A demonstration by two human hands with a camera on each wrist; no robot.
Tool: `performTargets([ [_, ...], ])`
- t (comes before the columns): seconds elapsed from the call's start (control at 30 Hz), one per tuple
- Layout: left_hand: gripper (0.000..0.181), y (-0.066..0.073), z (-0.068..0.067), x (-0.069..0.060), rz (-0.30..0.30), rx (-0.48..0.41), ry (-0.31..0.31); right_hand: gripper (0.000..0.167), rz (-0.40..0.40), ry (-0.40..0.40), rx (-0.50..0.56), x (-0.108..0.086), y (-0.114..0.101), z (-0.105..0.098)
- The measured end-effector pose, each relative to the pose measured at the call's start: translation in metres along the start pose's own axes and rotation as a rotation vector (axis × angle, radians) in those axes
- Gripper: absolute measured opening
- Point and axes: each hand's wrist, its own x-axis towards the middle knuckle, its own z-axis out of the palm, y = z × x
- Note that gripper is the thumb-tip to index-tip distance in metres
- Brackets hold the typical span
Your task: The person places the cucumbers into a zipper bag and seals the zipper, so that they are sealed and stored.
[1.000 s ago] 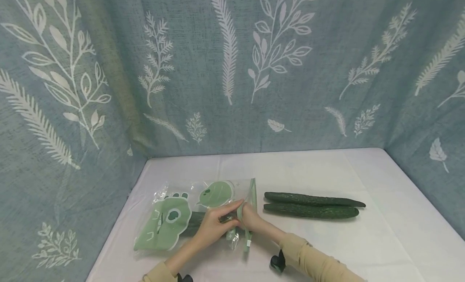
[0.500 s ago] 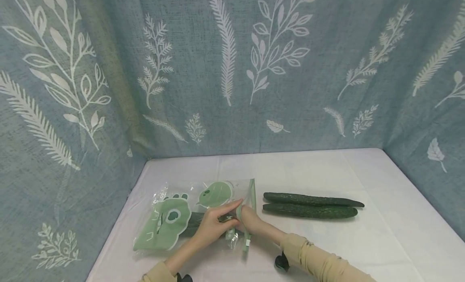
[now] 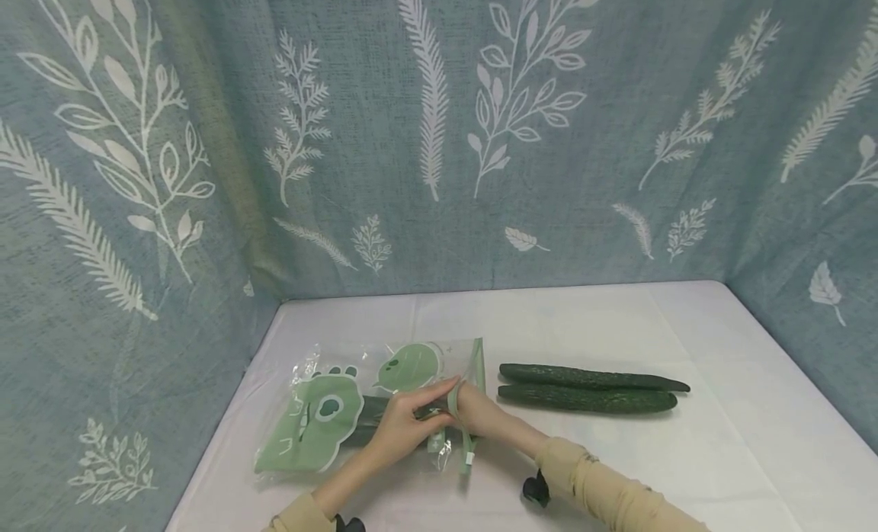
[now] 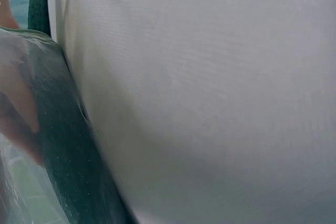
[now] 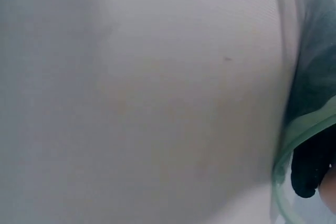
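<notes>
A clear zip bag (image 3: 405, 368) with green cartoon prints lies flat on the table's left half, its green-edged mouth facing right. Inside it is at least one dark green cucumber (image 3: 372, 411), also seen through the plastic as a long cucumber (image 4: 73, 150) in the left wrist view. My left hand (image 3: 405, 425) holds the bag near its mouth, thumb and fingers curved around it. My right hand (image 3: 478, 412) reaches into the mouth, its fingers mostly hidden. In the right wrist view, a fingertip (image 5: 328, 191) touches a cucumber end (image 5: 308, 174) inside the rim.
Two more cucumbers (image 3: 590, 387) lie side by side to the right of the bag, on the white tablecloth (image 3: 617, 326). A blue-green leaf-patterned curtain (image 3: 384, 151) hangs behind and at both sides. A white zip slider (image 3: 469, 458) sits at the bag's near corner.
The right forearm and its wrist camera have shifted slightly to the right. Both hands stay at the bag's mouth, and the bag and loose cucumbers keep their places.
</notes>
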Motion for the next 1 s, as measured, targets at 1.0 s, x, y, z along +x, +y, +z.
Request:
performTargets([
  [1.0, 0.052, -0.022, 0.008, -0.007, 0.004, 0.015, 0.001, 0.042, -0.068, 0.127, -0.054, -0.033, 0.018, -0.027],
])
